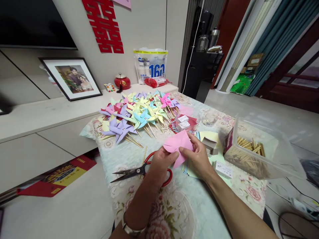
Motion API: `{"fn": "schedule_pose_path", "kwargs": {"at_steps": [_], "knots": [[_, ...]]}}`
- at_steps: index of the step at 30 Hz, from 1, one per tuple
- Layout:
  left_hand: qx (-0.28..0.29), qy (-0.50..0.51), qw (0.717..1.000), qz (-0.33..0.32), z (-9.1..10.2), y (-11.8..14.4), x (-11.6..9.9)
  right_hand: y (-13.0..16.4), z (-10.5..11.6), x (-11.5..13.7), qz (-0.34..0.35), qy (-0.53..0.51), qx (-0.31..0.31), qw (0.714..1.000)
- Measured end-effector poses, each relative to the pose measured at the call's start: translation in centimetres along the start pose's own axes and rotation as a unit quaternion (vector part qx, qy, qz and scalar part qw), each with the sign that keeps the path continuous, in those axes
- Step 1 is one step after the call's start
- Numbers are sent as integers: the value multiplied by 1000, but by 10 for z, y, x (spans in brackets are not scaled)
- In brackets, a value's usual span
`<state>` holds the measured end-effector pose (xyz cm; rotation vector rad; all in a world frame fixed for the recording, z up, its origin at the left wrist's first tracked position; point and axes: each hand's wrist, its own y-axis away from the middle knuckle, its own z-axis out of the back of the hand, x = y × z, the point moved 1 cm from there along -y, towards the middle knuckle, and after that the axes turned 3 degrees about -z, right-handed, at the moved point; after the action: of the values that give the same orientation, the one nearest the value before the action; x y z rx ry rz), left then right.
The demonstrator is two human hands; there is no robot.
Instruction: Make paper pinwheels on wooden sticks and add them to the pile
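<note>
Between my two hands is a pink sheet of paper point(179, 141) with slits cut in from its corners, held above the table. My left hand point(163, 159) grips its left side, the thumb pressed on top. At the right edge, my right hand point(198, 154) pinches the sheet, thumb near its middle and fingers behind. Red-handled scissors point(138, 171) lie on the table, partly under my left hand and forearm, blades pointing left. A thin wooden stick point(145, 154) lies by the scissors. Past the sheet, many finished paper pinwheels point(144, 116) on sticks are heaped together.
At the right stands a clear plastic bin point(269, 166) of short wooden sticks. Coloured paper point(191, 171), an open small box point(209, 146) and a white box point(223, 169) lie beside my right hand. Behind the table, a low cabinet point(50, 116) holds a framed photo point(72, 78) and a red jar point(122, 83).
</note>
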<state>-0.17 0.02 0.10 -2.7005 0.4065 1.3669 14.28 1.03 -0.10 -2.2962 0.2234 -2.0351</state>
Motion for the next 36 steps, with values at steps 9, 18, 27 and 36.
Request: {"fn": "schedule_pose_path", "kwargs": {"at_steps": [9, 18, 27, 36], "knots": [[-91, 16, 995, -33, 2, -6, 8, 5, -15, -8, 24, 0, -45, 999], [-104, -5, 994, -37, 7, -4, 8, 6, -14, -11, -3, -26, 5, 1000], [-136, 20, 990, -42, 11, -4, -6, -1, 4, 2, -30, -67, 41, 996], [-173, -8, 983, -54, 15, -5, -9, 2, 12, 13, 169, 159, 51, 971]]}}
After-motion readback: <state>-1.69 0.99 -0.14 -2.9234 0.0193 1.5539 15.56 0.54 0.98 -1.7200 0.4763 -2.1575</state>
